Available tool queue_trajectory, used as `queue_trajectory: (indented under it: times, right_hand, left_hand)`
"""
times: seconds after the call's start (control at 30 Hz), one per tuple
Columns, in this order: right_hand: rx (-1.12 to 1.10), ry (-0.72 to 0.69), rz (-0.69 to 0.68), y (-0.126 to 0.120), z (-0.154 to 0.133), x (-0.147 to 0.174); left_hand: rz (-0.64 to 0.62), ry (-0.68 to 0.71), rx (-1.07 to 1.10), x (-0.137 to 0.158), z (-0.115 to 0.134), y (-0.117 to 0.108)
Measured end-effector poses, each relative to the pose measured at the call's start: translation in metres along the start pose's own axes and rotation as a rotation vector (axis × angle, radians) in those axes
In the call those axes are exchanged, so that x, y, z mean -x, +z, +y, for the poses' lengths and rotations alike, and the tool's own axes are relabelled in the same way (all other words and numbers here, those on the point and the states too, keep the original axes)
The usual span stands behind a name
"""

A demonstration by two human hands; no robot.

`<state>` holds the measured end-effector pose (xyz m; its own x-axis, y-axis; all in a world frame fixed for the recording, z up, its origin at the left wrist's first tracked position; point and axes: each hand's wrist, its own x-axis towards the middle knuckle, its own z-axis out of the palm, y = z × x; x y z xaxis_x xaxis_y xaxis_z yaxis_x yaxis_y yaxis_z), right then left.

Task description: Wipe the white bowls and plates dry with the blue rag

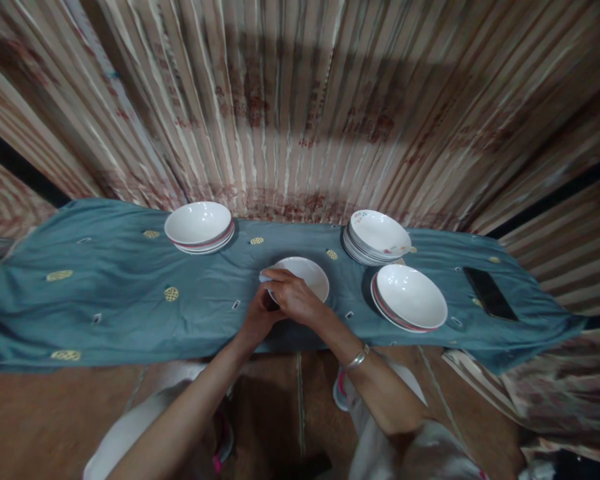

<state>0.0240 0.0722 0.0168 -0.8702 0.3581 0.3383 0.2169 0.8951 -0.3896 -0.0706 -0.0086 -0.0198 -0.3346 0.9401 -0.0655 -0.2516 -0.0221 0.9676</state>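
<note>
A white bowl is in front of me near the middle of the table's front edge. My left hand is closed on the near left side of this bowl. Over the bowl's left rim reaches my right hand, its fingers closed on a small pale cloth. Most of the cloth is hidden under the fingers, and the bowl's near side is covered by both hands. A silver bracelet is on my right wrist.
The table wears a teal cloth with yellow patterns. Stacked bowls stand at back left, flower-patterned dishes at back right, and more bowls in front of those. A black phone lies far right. A striped curtain hangs behind.
</note>
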Motion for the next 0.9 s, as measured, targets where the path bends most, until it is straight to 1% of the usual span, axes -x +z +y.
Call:
queue_trajectory:
  times: [0.13, 0.23, 0.4, 0.53, 0.73, 0.9]
  right_hand:
    - [-0.025, -0.053, -0.010, -0.006, -0.005, 0.011]
    - [-0.052, -0.068, -0.002, -0.014, -0.010, 0.025]
    - [-0.075, -0.036, 0.021, -0.025, -0.019, 0.046]
    - [-0.063, -0.021, 0.013, -0.029, -0.019, 0.054]
    - [-0.069, 0.032, 0.010, -0.039, -0.013, 0.071]
    - [-0.094, 0.056, 0.059, -0.047, -0.008, 0.088]
  left_hand:
    - [0.040, 0.018, -0.021, 0.000, -0.001, 0.000]
    - [0.017, 0.042, -0.016, 0.001, -0.002, 0.000]
    - [-0.031, 0.070, -0.016, 0.002, -0.002, -0.001]
    - [-0.051, 0.053, 0.000, 0.002, 0.001, -0.001]
    - [-0.037, -0.005, -0.047, 0.004, 0.005, 0.001]
    - [-0.025, -0.005, -0.052, 0.002, 0.005, 0.000]
